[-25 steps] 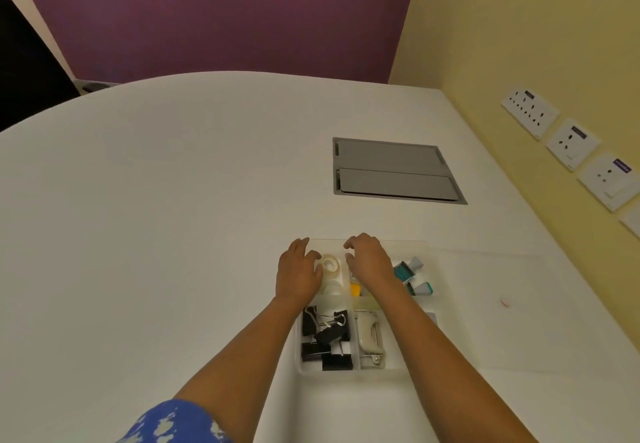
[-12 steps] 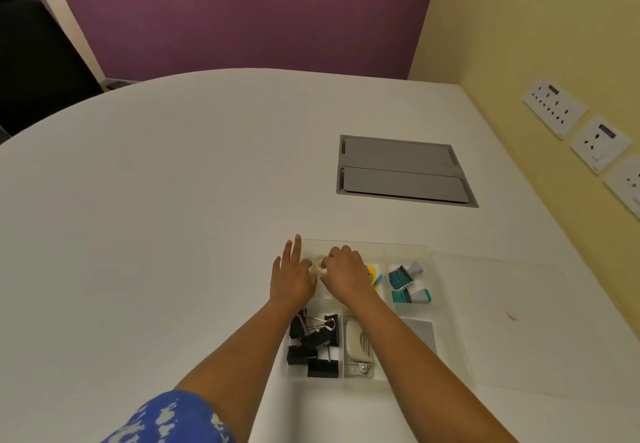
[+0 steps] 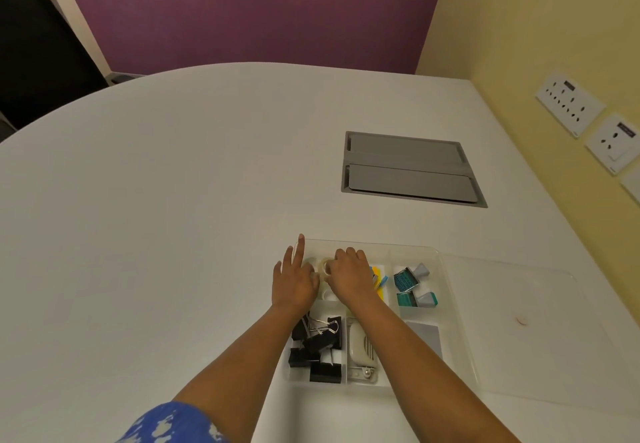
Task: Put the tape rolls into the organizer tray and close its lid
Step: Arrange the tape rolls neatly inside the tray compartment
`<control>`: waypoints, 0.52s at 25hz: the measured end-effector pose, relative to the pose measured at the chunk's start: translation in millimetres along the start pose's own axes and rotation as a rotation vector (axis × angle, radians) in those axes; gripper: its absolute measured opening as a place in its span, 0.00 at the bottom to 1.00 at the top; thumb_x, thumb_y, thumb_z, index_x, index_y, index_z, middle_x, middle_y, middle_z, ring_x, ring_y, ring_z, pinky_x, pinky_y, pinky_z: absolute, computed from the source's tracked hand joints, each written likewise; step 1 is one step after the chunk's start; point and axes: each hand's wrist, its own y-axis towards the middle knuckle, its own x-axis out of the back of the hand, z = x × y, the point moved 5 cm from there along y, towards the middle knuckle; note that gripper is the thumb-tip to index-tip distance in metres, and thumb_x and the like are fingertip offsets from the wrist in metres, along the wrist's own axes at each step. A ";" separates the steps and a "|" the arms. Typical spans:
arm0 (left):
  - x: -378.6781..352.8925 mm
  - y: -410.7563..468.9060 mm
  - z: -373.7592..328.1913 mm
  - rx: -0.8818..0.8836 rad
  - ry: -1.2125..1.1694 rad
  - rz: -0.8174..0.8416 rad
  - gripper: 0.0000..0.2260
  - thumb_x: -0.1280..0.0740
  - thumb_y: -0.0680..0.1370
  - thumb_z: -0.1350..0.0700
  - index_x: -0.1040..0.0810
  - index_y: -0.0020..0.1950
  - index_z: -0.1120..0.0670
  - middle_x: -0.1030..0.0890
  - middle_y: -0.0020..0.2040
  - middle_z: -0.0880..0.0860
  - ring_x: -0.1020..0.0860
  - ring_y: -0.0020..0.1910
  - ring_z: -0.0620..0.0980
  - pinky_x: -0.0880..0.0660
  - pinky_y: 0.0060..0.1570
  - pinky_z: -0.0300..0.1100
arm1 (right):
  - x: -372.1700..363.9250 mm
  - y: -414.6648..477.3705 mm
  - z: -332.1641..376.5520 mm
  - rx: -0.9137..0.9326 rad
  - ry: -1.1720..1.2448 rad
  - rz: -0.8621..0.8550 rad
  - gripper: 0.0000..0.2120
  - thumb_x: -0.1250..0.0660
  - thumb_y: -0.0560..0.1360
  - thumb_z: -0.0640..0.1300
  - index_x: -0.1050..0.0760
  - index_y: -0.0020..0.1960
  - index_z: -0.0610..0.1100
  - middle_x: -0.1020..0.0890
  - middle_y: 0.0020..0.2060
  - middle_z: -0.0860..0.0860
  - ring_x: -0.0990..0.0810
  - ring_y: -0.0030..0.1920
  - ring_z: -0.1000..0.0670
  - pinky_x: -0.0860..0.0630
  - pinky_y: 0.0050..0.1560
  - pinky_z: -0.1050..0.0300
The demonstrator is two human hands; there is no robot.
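Note:
The clear organizer tray (image 3: 452, 290) lies on the white table with its clear lid (image 3: 530, 331) flat on the table to its right. Both my hands hover over the tray's far left compartment. A whitish tape roll (image 3: 325, 267) shows between them, and my right hand (image 3: 349, 276) has its fingers curled on it. A second tape roll (image 3: 327, 293) lies just below it in the same compartment. My left hand (image 3: 294, 281) is at the tray's left wall with its fingers stretched out and apart, thumb beside the rolls.
Other compartments hold black binder clips (image 3: 318, 345), a white stapler (image 3: 360, 349), yellow notes (image 3: 377, 274) and teal stamps (image 3: 412, 286). A grey hatch (image 3: 408, 168) is set into the table beyond. Wall sockets (image 3: 568, 103) are on the right, a black chair (image 3: 34, 54) far left.
My right hand has shifted left onto the tape roll and closed on it. My left hand's fingers have straightened out. The view has swung slightly.

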 end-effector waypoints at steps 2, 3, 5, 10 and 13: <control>1.7 -1.4 0.3 0.004 -0.001 0.001 0.18 0.49 0.82 0.47 0.22 0.56 0.52 0.58 0.79 0.48 0.51 0.78 0.51 0.46 0.74 0.52 | 4.3 -1.6 -0.9 -0.016 0.018 -0.032 0.15 0.44 0.80 0.44 0.24 0.61 0.41 0.23 0.58 0.45 0.28 0.61 0.44 0.34 0.61 0.52; 2.9 -2.0 0.3 0.008 0.000 -0.002 0.18 0.49 0.82 0.47 0.22 0.56 0.52 0.58 0.79 0.48 0.50 0.78 0.51 0.46 0.74 0.52 | 7.0 -2.4 -1.7 -0.029 0.032 -0.053 0.15 0.44 0.80 0.44 0.25 0.61 0.41 0.23 0.58 0.45 0.28 0.61 0.44 0.34 0.61 0.52; 6.2 -3.0 -0.5 0.010 0.010 -0.012 0.18 0.49 0.82 0.48 0.21 0.55 0.53 0.57 0.79 0.48 0.48 0.77 0.51 0.47 0.74 0.51 | 12.1 -4.2 -2.1 -0.046 0.040 -0.082 0.15 0.44 0.79 0.43 0.26 0.62 0.41 0.23 0.59 0.45 0.28 0.61 0.44 0.34 0.61 0.52; 10.4 -4.8 -4.1 0.013 0.060 -0.017 0.18 0.48 0.82 0.49 0.21 0.54 0.54 0.57 0.79 0.49 0.46 0.77 0.52 0.46 0.74 0.52 | 9.8 -9.9 6.0 0.006 -0.086 -0.023 0.14 0.42 0.78 0.38 0.28 0.63 0.40 0.25 0.60 0.43 0.29 0.63 0.43 0.36 0.64 0.51; 10.9 -5.9 -4.3 0.029 0.079 0.005 0.18 0.48 0.82 0.48 0.20 0.55 0.54 0.58 0.79 0.49 0.47 0.77 0.52 0.48 0.75 0.53 | 5.0 -8.9 9.2 0.015 -0.141 0.016 0.15 0.42 0.78 0.36 0.28 0.64 0.38 0.26 0.62 0.41 0.30 0.64 0.41 0.37 0.67 0.50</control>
